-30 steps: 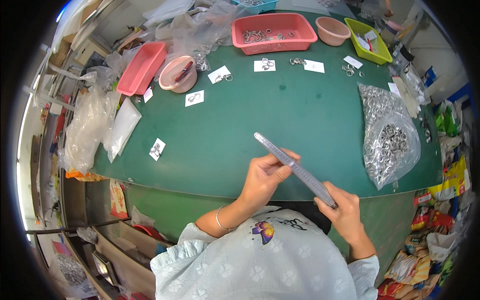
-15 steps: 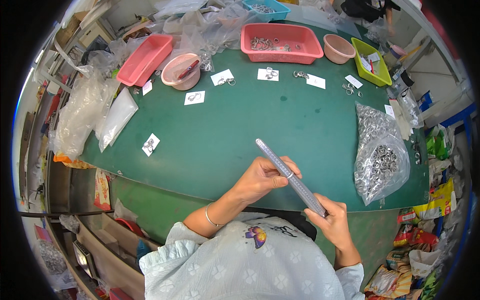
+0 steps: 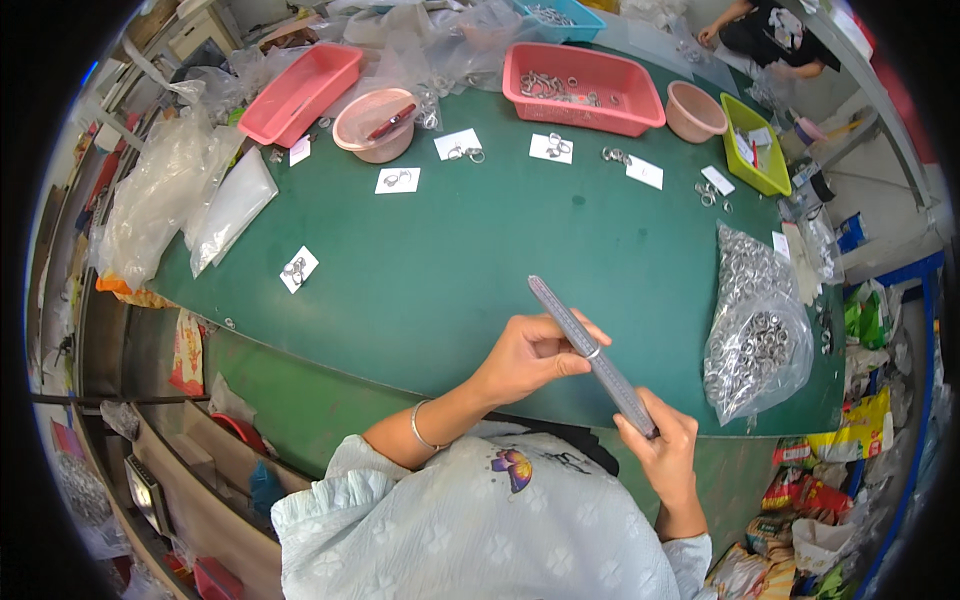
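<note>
A grey tapered ring mandrel (image 3: 618, 387) with fine markings slants over the near edge of the green table, its narrow tip up and to the left. My right hand (image 3: 665, 442) is closed around its thick lower end. Partway up the mandrel sits a thin silver ring (image 3: 593, 353). At that ring my left hand (image 3: 532, 358) is closed, thumb and fingers pinching on either side of the mandrel; the exact contact is partly hidden by the fingers.
White cards with rings, such as one card (image 3: 309, 260), lie across the green table (image 3: 440, 270). A clear bag of rings (image 3: 735, 345) stands right. Pink trays (image 3: 645, 118), small bowls and a green basket (image 3: 775, 178) line the back. Another person (image 3: 765, 35) is at far right.
The whole view has shifted slightly, with the table things appearing a little higher. Both hands keep their grip on the ring and mandrel, nearly unmoved.
</note>
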The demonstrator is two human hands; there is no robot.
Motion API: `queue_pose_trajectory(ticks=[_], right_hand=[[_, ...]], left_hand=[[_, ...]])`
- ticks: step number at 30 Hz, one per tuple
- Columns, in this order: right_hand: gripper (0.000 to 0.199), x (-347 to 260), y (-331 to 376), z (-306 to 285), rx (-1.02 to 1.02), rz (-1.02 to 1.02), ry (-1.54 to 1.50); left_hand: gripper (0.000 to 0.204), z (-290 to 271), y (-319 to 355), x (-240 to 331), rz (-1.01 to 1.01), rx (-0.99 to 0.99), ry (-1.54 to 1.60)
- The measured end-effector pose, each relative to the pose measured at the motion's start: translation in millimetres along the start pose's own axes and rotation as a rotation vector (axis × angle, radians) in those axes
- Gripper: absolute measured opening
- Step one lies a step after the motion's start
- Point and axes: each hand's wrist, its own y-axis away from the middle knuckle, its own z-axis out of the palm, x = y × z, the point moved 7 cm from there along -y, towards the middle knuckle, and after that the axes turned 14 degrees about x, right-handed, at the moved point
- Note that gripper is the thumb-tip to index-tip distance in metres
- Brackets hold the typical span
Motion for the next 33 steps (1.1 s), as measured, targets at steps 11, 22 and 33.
queue_pose_trajectory(ticks=[11,22,33], right_hand=[[0.027,-3.0,-2.7,-0.9,-0.115,0.061,-0.112],[0.029,-10.5,1.0,-3.0,-0.041,-0.016,-0.016],[0.031,-13.3,2.9,-2.1,-0.065,-0.003,-0.054]], left_hand=[[0.036,-4.0,2.6,4.5,0.119,-0.007,-0.1],[0.024,3.0,5.7,15.2,0.116,-0.097,-0.068],[0.021,5.7,7.2,21.0,0.022,-0.153,-0.07]])
